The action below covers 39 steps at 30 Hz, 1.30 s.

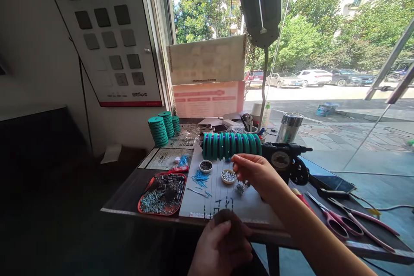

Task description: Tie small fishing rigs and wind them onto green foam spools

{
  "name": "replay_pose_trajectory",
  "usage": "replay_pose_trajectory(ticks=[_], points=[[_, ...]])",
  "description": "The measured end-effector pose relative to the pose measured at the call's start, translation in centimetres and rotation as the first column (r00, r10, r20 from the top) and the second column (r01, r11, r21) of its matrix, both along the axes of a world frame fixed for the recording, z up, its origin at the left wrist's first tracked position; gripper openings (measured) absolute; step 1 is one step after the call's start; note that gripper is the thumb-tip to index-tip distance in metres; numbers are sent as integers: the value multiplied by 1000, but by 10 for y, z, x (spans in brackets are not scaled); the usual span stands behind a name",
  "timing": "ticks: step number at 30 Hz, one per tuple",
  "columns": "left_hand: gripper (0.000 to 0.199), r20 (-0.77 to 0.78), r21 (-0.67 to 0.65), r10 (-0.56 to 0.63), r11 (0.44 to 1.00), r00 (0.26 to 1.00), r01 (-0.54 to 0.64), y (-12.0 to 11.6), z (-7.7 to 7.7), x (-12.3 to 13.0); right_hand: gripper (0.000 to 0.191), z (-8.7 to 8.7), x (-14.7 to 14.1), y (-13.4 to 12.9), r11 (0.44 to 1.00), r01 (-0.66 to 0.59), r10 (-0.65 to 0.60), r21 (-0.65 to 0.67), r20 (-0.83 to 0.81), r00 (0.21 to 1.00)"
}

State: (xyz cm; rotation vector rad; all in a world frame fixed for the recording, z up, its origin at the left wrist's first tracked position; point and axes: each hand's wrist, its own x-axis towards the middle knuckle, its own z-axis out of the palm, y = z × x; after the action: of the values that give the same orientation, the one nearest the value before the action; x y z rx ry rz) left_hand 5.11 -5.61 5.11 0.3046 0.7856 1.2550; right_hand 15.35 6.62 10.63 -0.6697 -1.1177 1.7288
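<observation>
My right hand (254, 167) is raised over the board, thumb and index finger pinched together; whatever sits between the tips is too small to make out. Just behind it lies a row of teal spools (211, 146) on a rod. Fine threads run from the spools toward me, with short dark beads (223, 202) strung near the board's front edge. Below that edge my left hand (221, 241) is closed, its fingers curled, and its contents are hidden. A small bowl of whitish beads (228, 176) stands beside my right fingers. Another bowl holds dark beads (205, 166).
An orange-rimmed tray (161, 194) of metal and dark pieces is on the left. Blue strips (200, 178) lie on the board (190, 207). Stacked teal spools (158, 131) stand behind. Scissors (336, 222), pliers (365, 220) and a phone (336, 183) lie right; a lamp (260, 8) hangs above.
</observation>
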Motion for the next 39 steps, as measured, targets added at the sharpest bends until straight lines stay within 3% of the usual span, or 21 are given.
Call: replay_pose_trajectory(ticks=[7,25,31,34,36,39], points=[[16,-103,17,63,998,993,-62,2,4,-1,22,0,0,0,1000,-15,15,1,-1,1000],[14,-20,-54,2,999,1000,-3,-1,5,-4,23,1,0,0,1000,-8,7,14,21,1000],[12,-37,-56,2,998,999,-4,0,-1,-3,24,1,-1,0,1000,10,-11,29,32,999],[14,-107,-32,-2,999,994,-2,2,-7,-2,25,1,-1,0,999,0,-1,33,43,999],[14,-241,-4,18,1000,970,-20,4,-8,-2,25,2,0,0,999,8,-10,40,64,998],[13,-514,204,257,963,818,-174,8,4,-3,21,5,3,-2,994,23,-40,106,166,985]])
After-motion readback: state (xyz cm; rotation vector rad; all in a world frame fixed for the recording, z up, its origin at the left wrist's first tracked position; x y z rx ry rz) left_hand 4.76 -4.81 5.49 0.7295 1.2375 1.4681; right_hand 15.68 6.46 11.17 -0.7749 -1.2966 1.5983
